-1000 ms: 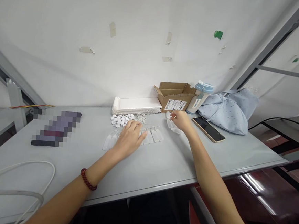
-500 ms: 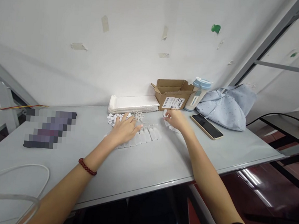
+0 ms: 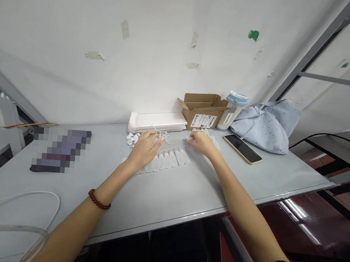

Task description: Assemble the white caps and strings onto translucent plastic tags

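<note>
- Left hand (image 3: 145, 149), mid-frame: thumb and fingertips at the white strings (image 3: 165, 136); whether they grip one, I cannot tell.
- Right hand (image 3: 202, 143), right of centre: fingers curled beside clear plastic pieces (image 3: 215, 142); its hold cannot be made out.
- Centre of the frame: a row of clear tags (image 3: 168, 160), partly under the left hand.

1. Hands (image 3: 143, 149): 2.
2. Translucent tags (image 3: 179, 158): at least 5; others partly hidden.
3. Small white pieces (image 3: 129, 142): several; exact count obscured.
4. White stack (image 3: 159, 121): 1; layers indistinct.
5. Cardboard box (image 3: 204, 120): 1.
6. Tumbler (image 3: 231, 113): 1.
7. Phone (image 3: 242, 149): 1.
8. Cloth bag (image 3: 264, 130): 1.
9. Beaded bracelet (image 3: 98, 201): 1.
</note>
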The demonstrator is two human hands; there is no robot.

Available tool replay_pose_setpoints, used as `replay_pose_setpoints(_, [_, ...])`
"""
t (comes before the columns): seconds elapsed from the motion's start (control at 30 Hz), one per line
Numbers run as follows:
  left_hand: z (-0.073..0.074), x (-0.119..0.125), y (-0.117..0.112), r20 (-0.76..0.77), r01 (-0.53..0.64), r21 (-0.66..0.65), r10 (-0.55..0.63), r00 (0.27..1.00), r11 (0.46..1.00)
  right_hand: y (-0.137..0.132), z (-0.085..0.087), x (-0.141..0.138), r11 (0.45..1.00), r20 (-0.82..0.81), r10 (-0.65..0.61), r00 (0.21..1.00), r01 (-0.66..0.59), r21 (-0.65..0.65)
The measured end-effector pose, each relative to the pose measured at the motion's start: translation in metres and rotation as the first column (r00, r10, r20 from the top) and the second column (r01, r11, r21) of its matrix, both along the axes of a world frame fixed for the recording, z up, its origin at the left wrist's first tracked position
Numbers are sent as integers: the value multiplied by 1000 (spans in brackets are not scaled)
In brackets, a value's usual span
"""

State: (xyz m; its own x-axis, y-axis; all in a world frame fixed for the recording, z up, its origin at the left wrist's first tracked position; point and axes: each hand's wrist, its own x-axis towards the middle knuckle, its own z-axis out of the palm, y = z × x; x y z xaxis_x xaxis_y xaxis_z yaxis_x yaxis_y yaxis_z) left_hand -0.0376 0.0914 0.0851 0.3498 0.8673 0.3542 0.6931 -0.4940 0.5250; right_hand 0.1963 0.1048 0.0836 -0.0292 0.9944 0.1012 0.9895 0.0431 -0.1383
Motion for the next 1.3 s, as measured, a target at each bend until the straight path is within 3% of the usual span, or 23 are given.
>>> replay_pose_setpoints(0.1, [7, -3, -8, 264, -4, -82, 26, 964, 997, -3, 2, -10, 986, -215, 146, 966, -126, 105])
replay_pose_setpoints(0.23, [8, -6, -14, 442, 40, -233, 69, 894, 972, -17, 4, -33, 920, -439, 379, 814, -281, 274])
replay_pose_setpoints(0.33, [4, -4, -15, 493, 70, -243, 61, 868, 968, -27, 2, -49, 855, -445, 508, 737, -369, 364])
replay_pose_setpoints(0.47, [0, 0, -18, 515, 80, -233, 53, 855, 969, -31, -4, -58, 776, -381, 614, 691, -442, 450])
replay_pose_setpoints(0.6, [1, 2, -22, 544, 80, -268, 83, 835, 960, -30, -7, -58, 748, -323, 636, 701, -457, 482])
replay_pose_setpoints(0.93, [3, 3, -24, 585, 87, -290, 105, 804, 953, -29, -9, -57, 750, -279, 623, 731, -457, 478])
replay_pose_setpoints(1.3, [-2, 5, -28, 536, 74, -172, 31, 843, 982, -28, -10, -56, 756, -245, 615, 749, -473, 452])
